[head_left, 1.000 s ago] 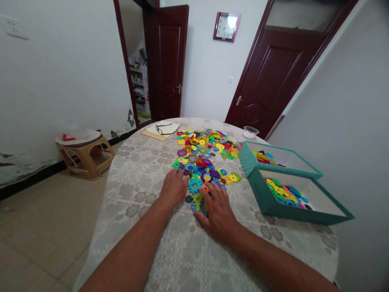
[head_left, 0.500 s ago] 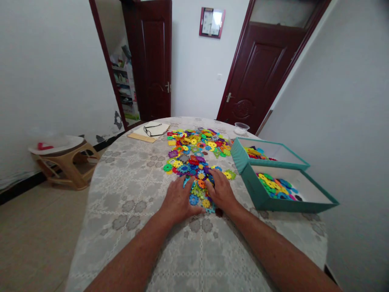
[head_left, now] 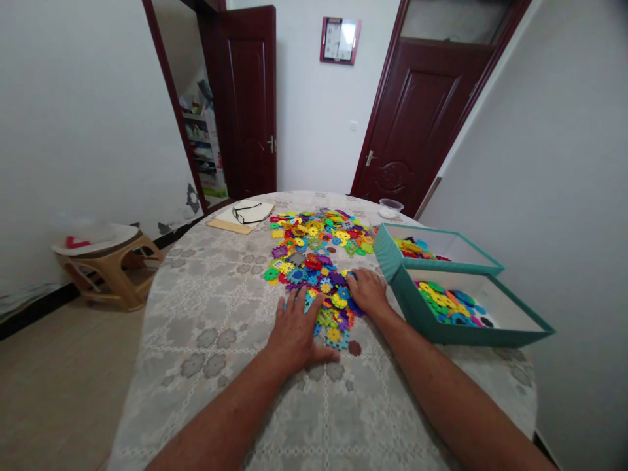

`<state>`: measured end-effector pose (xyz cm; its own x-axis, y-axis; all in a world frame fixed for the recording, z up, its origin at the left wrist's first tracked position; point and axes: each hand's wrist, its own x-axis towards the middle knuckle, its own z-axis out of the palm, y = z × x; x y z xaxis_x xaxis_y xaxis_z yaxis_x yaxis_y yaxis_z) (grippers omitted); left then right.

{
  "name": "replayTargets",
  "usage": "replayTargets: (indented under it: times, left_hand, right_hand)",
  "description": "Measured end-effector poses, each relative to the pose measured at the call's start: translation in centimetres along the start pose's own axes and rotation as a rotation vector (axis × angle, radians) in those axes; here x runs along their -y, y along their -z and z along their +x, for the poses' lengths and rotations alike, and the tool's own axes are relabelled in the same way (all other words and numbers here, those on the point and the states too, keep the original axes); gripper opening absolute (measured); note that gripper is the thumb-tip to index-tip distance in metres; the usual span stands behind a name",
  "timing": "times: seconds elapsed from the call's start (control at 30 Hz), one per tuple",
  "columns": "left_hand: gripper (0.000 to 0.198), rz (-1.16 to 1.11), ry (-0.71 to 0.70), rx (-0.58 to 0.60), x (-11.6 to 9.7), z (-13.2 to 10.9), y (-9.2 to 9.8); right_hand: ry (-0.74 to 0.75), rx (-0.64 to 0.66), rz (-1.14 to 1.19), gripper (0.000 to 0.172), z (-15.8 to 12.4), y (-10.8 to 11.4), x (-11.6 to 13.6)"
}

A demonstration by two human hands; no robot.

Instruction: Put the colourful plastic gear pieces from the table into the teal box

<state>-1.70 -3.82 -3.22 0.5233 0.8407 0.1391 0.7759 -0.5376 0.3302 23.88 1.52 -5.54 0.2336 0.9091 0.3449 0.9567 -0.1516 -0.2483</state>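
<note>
Several colourful plastic gear-shaped pieces (head_left: 309,261) lie in a loose heap on the table. My left hand (head_left: 294,330) is at the near left of the heap, its fingers spread and thumb stretched sideways, with the fingertips on the pieces. At the right edge, my right hand (head_left: 367,291) rests with bent fingers against blue, yellow and purple pieces. No piece shows gripped in it, and its fingertips are partly hidden. Between the hands lie yellow, green and turquoise pieces (head_left: 333,320). A dark brown round piece (head_left: 354,348) sits alone at the near end.
On the right stands an open teal box (head_left: 471,337) with two white-lined halves, both holding similar pieces. A clear plastic bowl (head_left: 391,208) is at the far right. Glasses (head_left: 245,214) lie on papers at the far left. A stool (head_left: 115,268) stands beyond the table's left side.
My right hand has moved right, to the outer edge of the heap. My left hand has shifted slightly nearer to me. More pieces show between the hands, spread a little to the right.
</note>
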Motion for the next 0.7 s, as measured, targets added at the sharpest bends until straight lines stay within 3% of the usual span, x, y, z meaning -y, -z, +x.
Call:
replayTargets:
  times: [0.23,0.37,0.57,0.7]
  left_hand:
    - [0.128,-0.095,-0.083,-0.149,0.8,0.2,-1.4]
    - [0.116,-0.083,-0.17,-0.183,1.1,0.0,-1.7]
    - [0.097,-0.011,-0.153,-0.203,1.3,0.0,-2.1]
    - [0.083,0.035,-0.143,-0.245,1.5,0.7,-2.4]
  right_hand:
    - [0.149,-0.044,0.15,0.036,-1.3,0.1,1.5]
    - [0.104,-0.059,0.173,0.031,-2.2,0.6,2.3]
    - [0.128,-0.101,0.239,0.025,-3.3,0.7,3.2]
    - [0.068,-0.157,0.319,0.021,-3.4,0.4,3.3]
